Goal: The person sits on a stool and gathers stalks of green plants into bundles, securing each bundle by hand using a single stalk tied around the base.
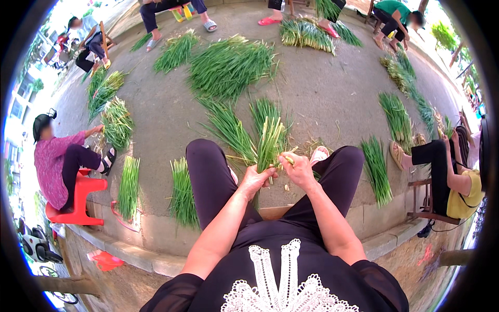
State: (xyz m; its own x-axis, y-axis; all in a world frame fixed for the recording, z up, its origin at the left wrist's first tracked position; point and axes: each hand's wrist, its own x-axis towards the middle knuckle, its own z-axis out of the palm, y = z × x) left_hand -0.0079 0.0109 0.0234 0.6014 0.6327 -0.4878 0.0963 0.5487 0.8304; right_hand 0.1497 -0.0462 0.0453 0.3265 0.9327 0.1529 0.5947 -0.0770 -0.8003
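Between my knees, my left hand [255, 179] is closed around a bunch of chive-like green stalks [268, 140], pale at the upper ends. Close to its right side my right hand [300, 170] is closed, fingers pinched together at the bunch's edge. A small pale yellow-green piece [289, 160] shows at those fingers; whether it is a stalk end or a peeled bit, I cannot tell. Just beyond the held bunch lie two loose piles of the same stalks, a left pile [227, 125] and a right pile [262, 110]. Pale trimmings [311, 146] litter the ground near my right foot.
A large heap of stalks [228, 67] lies farther out. Bundles rest to my left [183, 191] and right [375, 171]. People sit around the paved ground, one on a red plastic stool [78, 200], another on a wooden chair [429, 203]. A kerb [148, 260] runs behind me.
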